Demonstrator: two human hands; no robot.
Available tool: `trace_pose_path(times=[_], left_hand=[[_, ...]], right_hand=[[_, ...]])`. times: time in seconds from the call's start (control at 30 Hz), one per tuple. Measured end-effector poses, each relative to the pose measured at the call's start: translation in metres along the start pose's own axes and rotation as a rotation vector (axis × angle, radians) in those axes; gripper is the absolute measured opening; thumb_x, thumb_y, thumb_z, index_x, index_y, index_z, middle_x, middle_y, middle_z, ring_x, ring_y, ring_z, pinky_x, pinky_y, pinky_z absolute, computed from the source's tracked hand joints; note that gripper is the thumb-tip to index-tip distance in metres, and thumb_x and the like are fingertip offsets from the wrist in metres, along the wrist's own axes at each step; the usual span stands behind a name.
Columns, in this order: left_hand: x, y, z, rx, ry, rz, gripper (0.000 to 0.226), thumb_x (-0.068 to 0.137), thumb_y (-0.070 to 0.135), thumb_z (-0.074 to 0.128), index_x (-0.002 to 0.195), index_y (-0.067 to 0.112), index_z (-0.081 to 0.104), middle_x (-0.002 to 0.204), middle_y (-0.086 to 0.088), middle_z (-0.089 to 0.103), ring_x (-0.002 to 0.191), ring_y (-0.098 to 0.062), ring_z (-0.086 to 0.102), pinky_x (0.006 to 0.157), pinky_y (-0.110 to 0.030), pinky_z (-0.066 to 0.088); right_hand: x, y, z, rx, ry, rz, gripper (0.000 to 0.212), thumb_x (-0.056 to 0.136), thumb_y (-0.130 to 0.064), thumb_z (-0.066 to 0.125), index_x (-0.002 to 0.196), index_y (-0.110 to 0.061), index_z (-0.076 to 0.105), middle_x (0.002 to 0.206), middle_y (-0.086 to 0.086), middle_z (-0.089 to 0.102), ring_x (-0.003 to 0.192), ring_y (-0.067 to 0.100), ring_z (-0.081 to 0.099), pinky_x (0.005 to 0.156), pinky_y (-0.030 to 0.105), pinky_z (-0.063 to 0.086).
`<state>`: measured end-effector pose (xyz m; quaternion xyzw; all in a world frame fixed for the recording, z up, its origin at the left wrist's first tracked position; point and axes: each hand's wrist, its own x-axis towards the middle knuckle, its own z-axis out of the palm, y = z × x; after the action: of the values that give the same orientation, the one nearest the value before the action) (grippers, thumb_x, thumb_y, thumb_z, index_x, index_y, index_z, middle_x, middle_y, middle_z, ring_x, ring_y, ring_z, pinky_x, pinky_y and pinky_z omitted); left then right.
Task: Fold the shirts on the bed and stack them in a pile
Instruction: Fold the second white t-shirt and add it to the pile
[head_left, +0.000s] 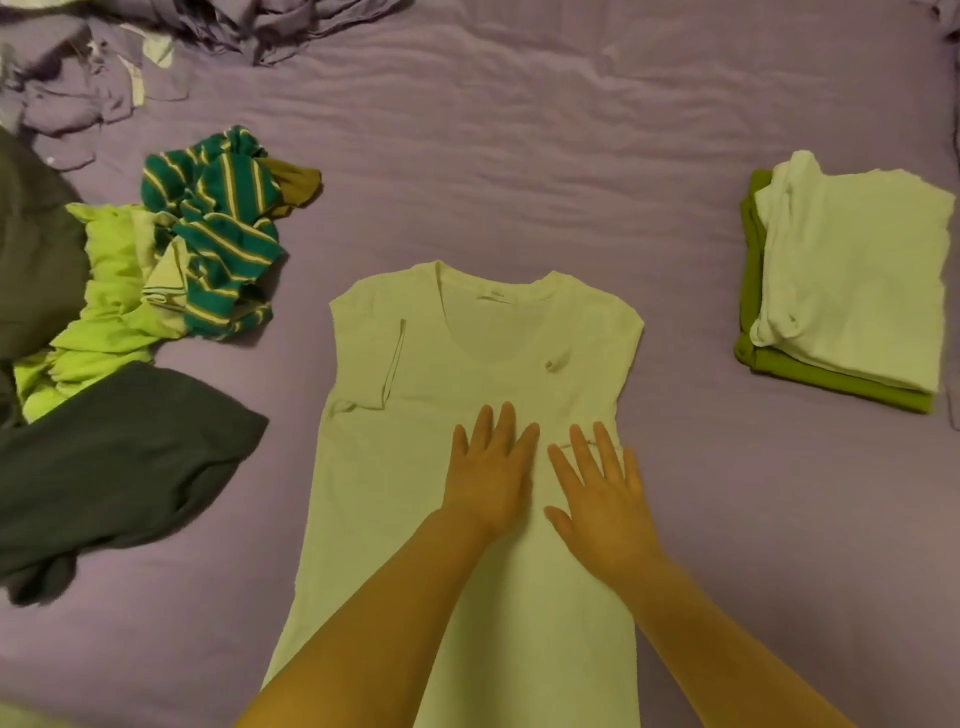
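1. Shirts: in the head view, a white shirt (483, 374) lies flat at centre, collar toward 12 o'clock, both sleeves turned in.
2. Left hand (491, 475) and right hand (602, 499) rest on it, fingers straight, gripping nothing.
3. Done: a folded pile (852, 280) at 3 o'clock, white over green.
4. Left: this shirt's final folds, plus the heap (171, 270) at 9 o'clock, several garments.

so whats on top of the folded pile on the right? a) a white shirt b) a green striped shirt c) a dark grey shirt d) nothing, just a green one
a: a folded white shirt lies on top of a green shirt in the pile.
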<state>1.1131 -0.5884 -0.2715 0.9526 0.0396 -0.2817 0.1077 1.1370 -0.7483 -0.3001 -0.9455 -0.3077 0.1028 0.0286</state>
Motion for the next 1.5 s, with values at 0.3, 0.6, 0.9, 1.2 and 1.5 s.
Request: trace_pose_path(times=[0.3,0.6,0.9,1.2,1.5], left_hand=[[-0.112,-0.011,0.062,-0.048,-0.04,-0.073,0.061,0.099,0.018,0.037,0.152,0.02,0.006,0.159,-0.009,-0.01,0.145,-0.033,-0.012,0.118,-0.051,-0.001],[-0.186,-0.041,0.106,-0.051,0.003,0.111,0.048,0.101,0.021,0.036,0.148,0.017,0.024,0.159,-0.01,0.0,0.146,-0.03,-0.004,0.118,-0.043,0.001],[-0.235,-0.072,0.146,0.017,0.039,0.264,0.035,0.09,0.022,0.057,0.122,0.009,0.058,0.148,-0.016,0.036,0.139,-0.037,0.028,0.114,-0.05,0.024],[-0.229,-0.077,0.152,0.134,0.096,0.32,0.037,0.042,0.025,0.083,0.074,0.015,0.066,0.099,-0.009,0.065,0.081,-0.027,0.062,0.064,-0.032,0.049],[-0.205,-0.089,0.128,0.066,0.095,0.414,0.015,0.072,0.005,0.065,0.087,0.004,0.065,0.091,-0.012,0.062,0.076,-0.03,0.06,0.054,-0.035,0.049]], right_hand=[[-0.09,-0.066,0.019,0.065,-0.063,0.095,0.076,0.054,-0.038,0.087,0.121,-0.012,0.063,0.132,0.019,0.054,0.126,0.037,0.043,0.104,0.053,0.032],[-0.158,-0.136,0.037,0.09,-0.111,0.087,0.073,0.047,-0.044,0.089,0.113,-0.019,0.069,0.127,0.016,0.059,0.116,0.036,0.057,0.089,0.051,0.047],[-0.214,-0.167,0.048,0.105,-0.155,0.071,0.059,0.047,-0.045,0.09,0.1,-0.027,0.071,0.126,0.011,0.061,0.115,0.033,0.059,0.085,0.044,0.052],[-0.218,-0.184,0.05,0.117,-0.17,0.241,0.045,0.043,-0.033,0.093,0.081,-0.022,0.071,0.11,0.008,0.067,0.097,0.03,0.065,0.071,0.039,0.055],[-0.188,-0.168,0.036,0.133,-0.124,0.188,0.017,0.067,-0.016,0.078,0.081,-0.013,0.068,0.083,0.005,0.067,0.072,0.026,0.061,0.058,0.033,0.046]])
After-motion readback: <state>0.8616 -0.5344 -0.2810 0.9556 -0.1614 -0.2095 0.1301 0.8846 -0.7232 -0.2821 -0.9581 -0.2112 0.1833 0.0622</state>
